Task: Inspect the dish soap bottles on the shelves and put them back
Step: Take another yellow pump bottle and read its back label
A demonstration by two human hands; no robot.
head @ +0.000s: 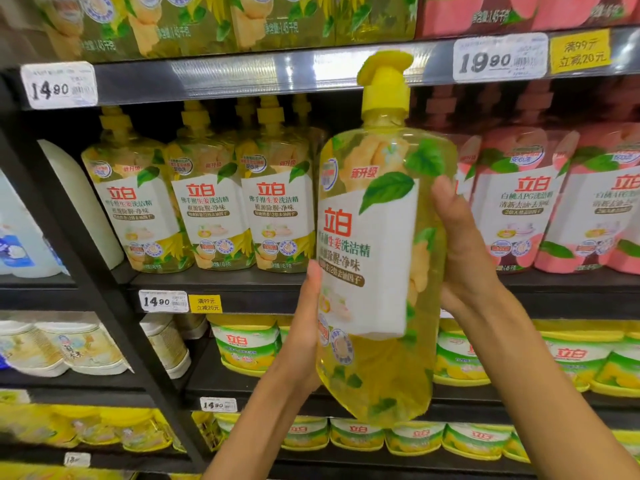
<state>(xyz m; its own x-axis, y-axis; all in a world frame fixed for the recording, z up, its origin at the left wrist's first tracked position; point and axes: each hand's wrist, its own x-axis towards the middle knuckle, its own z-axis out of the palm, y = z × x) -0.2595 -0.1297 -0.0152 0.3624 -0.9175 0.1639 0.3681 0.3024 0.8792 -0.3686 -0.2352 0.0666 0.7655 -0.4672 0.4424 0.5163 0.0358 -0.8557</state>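
The yellow bottle point(381, 258) is held upright in front of the middle shelf point(221, 282), clamped between the left hand point(306, 327) and right hand point(464, 258), fingers wrapped behind. Smooth plastic could slip downward; the tall pump may catch the upper shelf edge point(242, 77) on return. Its shelf gap is hidden behind it.

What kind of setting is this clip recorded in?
Most likely a supermarket cleaning-products aisle: black shelves carry rows of identical yellow dish soap bottles, with white price tags on the shelf edges. Both hands hold one yellow pump-top bottle.
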